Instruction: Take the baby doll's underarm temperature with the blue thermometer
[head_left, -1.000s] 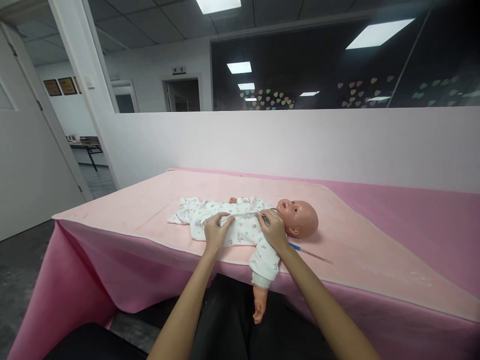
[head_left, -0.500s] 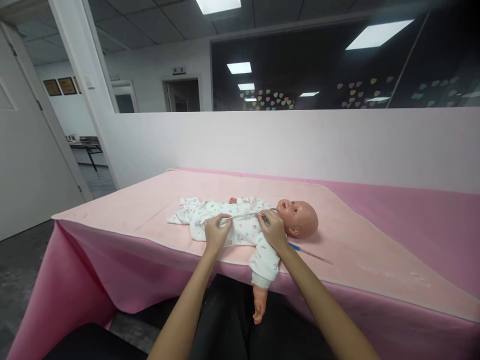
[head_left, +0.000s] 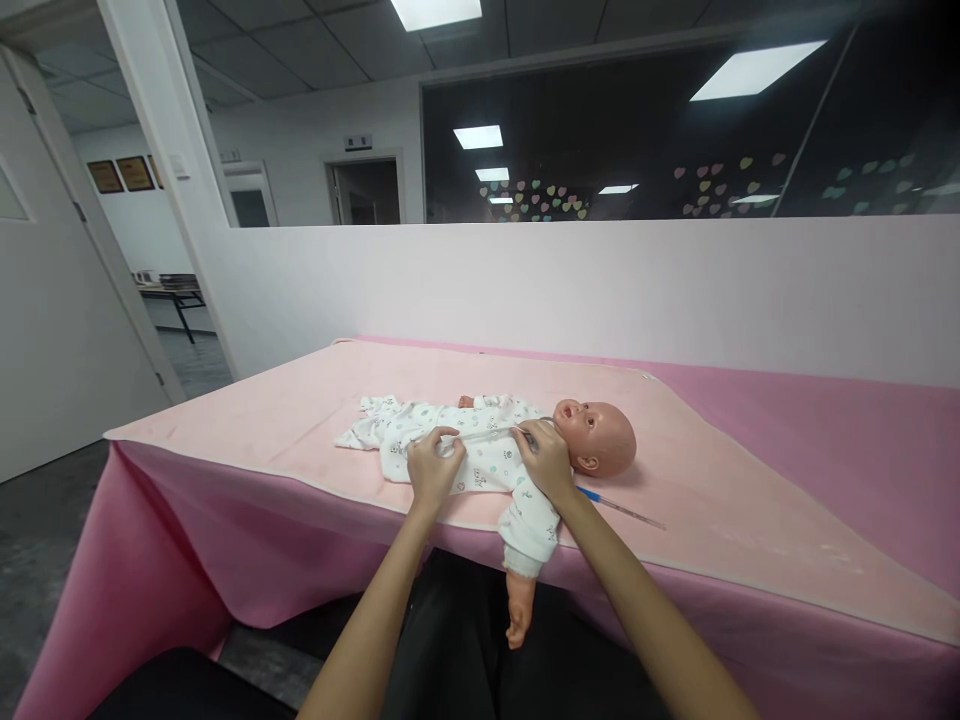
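A baby doll (head_left: 596, 438) lies on its back, dressed in white patterned clothes (head_left: 491, 465), its head to the right. One doll arm hangs over the table's front edge. My left hand (head_left: 433, 468) rests at the middle of the clothes, thumb and index finger curved and slightly apart. My right hand (head_left: 546, 458) is by the doll's chest and neck, its thumb and finger pinched on the front edge of the clothes. A pale strip of that edge (head_left: 487, 434) runs between my hands. Below the doll's head lies a thin rod with a blue end (head_left: 622, 509).
A pale pink blanket (head_left: 720, 500) covers the table over a darker pink cloth (head_left: 840, 430). Behind stands a white half wall (head_left: 570, 290) with glass above. A door (head_left: 67, 270) is at the left. My lap is under the front edge.
My left thumb and index finger have parted a little, and the pale strip has slackened and lies lower. My right hand and the doll stay nearly where they were.
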